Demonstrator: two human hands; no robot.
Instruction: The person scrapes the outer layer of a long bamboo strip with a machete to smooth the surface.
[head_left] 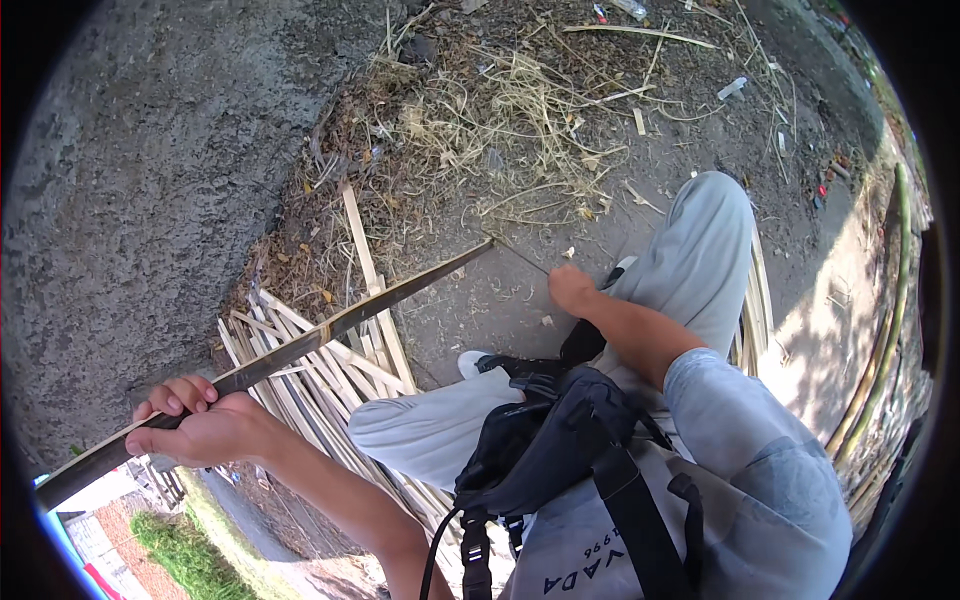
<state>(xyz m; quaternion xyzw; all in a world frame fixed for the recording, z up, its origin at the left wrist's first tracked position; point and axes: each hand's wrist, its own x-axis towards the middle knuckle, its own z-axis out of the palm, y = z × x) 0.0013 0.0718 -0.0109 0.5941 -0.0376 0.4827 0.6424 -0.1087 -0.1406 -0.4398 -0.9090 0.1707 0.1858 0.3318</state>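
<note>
My left hand (215, 428) is closed around a long dark bamboo strip (345, 318) with a pale edge. The strip slants from the lower left up to the middle of the head view. At its far end it meets a thin dark blade (522, 256), which looks like a knife's. That blade comes out of my right hand (572, 289), a closed fist beside my right knee. Its handle is hidden inside the fist. Beneath the strip, many pale split bamboo strips (300, 400) lie in a loose bundle on the ground, running down past my left leg.
A rough grey wall (180, 180) rises on the left. Curly shavings (500, 120) are heaped on the dirt ahead, with bits of litter around. More pale strips (757, 300) lie beyond my right leg. Long green poles (888, 320) rest at the far right. A black bag (560, 440) hangs at my waist.
</note>
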